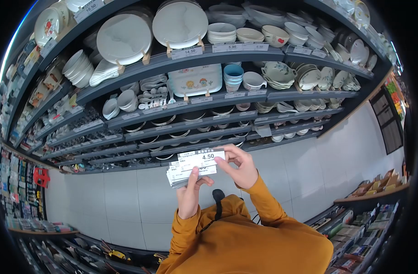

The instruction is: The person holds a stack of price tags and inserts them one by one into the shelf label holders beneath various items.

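My left hand (189, 195) is closed on a fanned stack of paper price tags (179, 175), thumb on top. Pinched between thumb and fingers of my right hand (239, 167) is the upper price tag (195, 159), printed with 4.50. It overlaps the tags beneath, and part of another printed price shows below it. Both hands are in front of my body, out from the shelves, in orange-brown sleeves.
Ahead, a curved-looking shelf unit (172, 106) carries large white plates (180, 23), a patterned tray (196, 80), blue cups (233, 74) and several bowls. Price labels (186, 52) line the shelf edges. A red stool (41, 177) stands at left; more shelving (364, 228) is behind right.
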Motion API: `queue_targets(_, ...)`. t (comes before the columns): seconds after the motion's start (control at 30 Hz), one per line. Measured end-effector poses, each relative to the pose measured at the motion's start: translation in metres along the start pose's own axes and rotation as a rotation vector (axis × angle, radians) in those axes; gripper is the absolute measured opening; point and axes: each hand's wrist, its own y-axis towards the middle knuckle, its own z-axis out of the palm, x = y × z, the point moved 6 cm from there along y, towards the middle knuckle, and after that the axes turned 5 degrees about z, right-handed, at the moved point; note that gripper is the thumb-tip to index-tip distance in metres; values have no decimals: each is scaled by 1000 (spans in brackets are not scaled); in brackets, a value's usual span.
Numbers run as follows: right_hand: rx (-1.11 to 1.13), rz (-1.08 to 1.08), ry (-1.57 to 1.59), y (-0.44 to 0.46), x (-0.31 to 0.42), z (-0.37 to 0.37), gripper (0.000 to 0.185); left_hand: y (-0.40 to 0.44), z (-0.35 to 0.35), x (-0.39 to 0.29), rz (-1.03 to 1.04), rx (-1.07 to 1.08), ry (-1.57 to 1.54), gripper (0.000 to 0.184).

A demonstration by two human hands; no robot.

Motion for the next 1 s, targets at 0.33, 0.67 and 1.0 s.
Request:
queue_targets(0.33, -108, 71, 55, -44, 17, 50, 31, -14, -29, -23, -137, 201, 56, 24)
queue_targets(0.67, -163, 53, 87, -87, -8, 187, 32, -73, -144, -79, -171, 207, 7, 23)
queue_targets(1.0, -239, 18, 53, -119, -2, 242, 32, -107, -171, -117, -174, 247, -47, 22)
